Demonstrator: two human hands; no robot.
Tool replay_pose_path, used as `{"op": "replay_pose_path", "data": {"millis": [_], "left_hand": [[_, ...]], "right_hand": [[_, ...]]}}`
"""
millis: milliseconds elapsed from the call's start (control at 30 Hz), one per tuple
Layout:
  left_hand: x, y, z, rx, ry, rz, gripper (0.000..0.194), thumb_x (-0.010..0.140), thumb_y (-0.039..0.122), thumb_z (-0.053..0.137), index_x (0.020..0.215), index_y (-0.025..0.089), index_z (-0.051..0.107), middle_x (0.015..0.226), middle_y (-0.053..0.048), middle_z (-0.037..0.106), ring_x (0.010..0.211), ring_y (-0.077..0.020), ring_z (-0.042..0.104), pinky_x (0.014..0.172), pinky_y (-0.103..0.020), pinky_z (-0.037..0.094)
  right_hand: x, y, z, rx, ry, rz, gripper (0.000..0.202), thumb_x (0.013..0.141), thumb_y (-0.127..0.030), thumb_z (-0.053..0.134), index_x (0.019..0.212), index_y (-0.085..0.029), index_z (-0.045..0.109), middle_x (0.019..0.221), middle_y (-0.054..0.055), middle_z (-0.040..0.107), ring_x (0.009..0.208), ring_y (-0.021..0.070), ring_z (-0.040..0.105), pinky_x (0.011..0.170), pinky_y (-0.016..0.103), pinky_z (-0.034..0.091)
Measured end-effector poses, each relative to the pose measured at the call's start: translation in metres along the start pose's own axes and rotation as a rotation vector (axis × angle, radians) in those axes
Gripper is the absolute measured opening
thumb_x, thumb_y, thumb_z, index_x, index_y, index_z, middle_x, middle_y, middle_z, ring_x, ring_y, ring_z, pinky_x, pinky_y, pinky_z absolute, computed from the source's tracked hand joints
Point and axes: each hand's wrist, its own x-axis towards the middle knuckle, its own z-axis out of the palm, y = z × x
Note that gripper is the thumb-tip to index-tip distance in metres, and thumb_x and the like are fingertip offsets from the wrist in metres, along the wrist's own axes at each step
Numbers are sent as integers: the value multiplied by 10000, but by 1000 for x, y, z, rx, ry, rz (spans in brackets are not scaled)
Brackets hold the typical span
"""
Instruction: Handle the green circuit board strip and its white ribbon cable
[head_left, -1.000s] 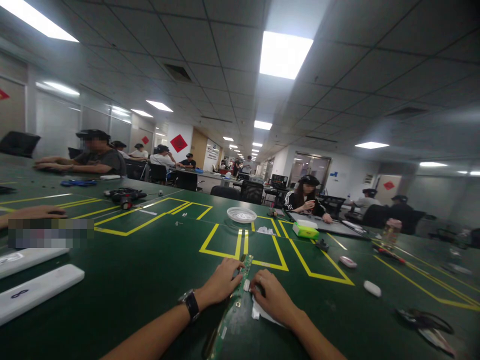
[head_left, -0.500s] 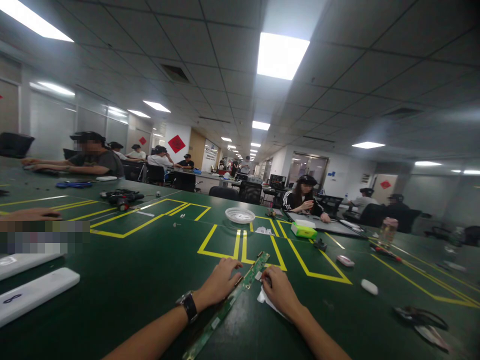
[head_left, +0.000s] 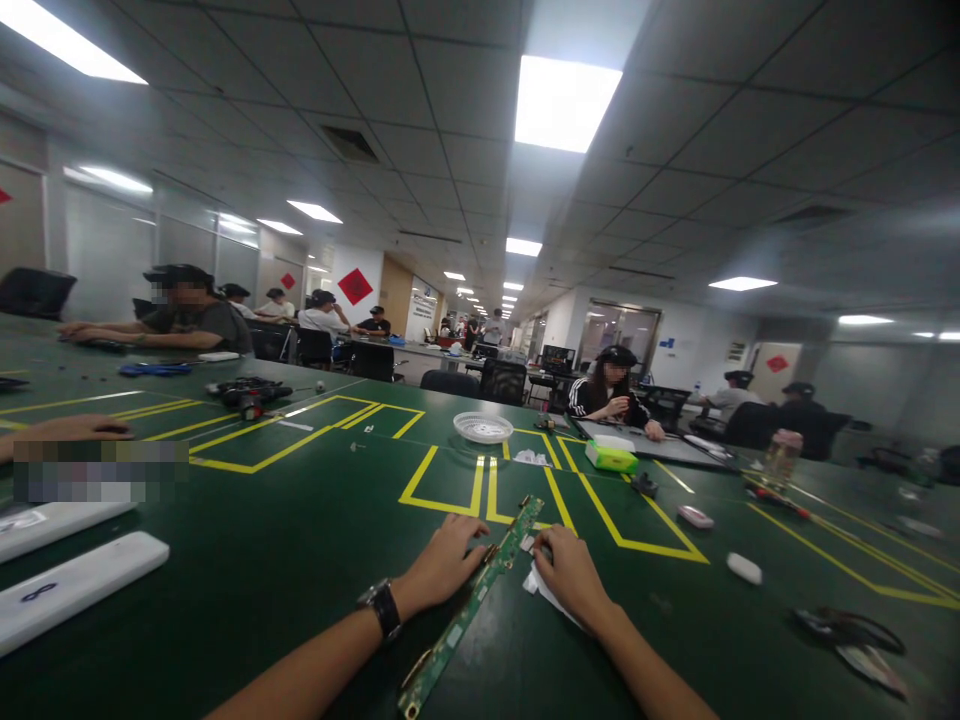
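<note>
Long green circuit board lies between two bare hands

The long, narrow green circuit board (head_left: 474, 606) lies slanted on the dark green surface (head_left: 315, 540) marked with yellow tape. Left of the board, the left hand (head_left: 444, 560) is moderately wide, thumb apart from bent fingers, its tips at the board's edge; whether they touch is unclear. Right of the board, the right hand (head_left: 571, 572) has curled fingers beside a small white piece (head_left: 527, 543); whether it grips this cannot be told. Crumpled white sheet material (head_left: 553, 598) lies partly under that hand. Beyond the board's far end sits a round white plastic basket (head_left: 483, 429).
</note>
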Motion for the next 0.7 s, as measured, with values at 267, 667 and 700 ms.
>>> {"op": "replay_pose_path", "data": {"millis": [267, 667, 700], "left_hand": [[2, -2, -2, 22, 17, -13, 274, 891, 294, 462, 1100, 188, 604, 1093, -79, 604, 1056, -227, 494, 940, -348, 377], [-7, 0, 0, 304, -133, 47, 317, 887, 334, 484, 1177, 250, 582, 1133, -85, 557, 1071, -254, 465, 900, -381, 383], [-8, 1, 1, 336, -146, 65, 310, 880, 328, 494, 1168, 264, 588, 1136, -85, 550, 1074, -260, 466, 892, -385, 384]], "right_hand": [[-10, -32, -3, 210, -100, -302, 151, 807, -125, 502, 882, -208, 603, 989, 36, 606, 988, 196, 522, 850, 292, 366], [-4, -1, -3, 14, -28, -45, 200, 831, -242, 503, 970, -176, 631, 984, 84, 601, 980, 233, 537, 849, 309, 364], [-4, -1, -3, -14, -23, -26, 218, 828, -256, 509, 987, -175, 634, 999, 94, 596, 992, 243, 534, 854, 316, 363]]}}
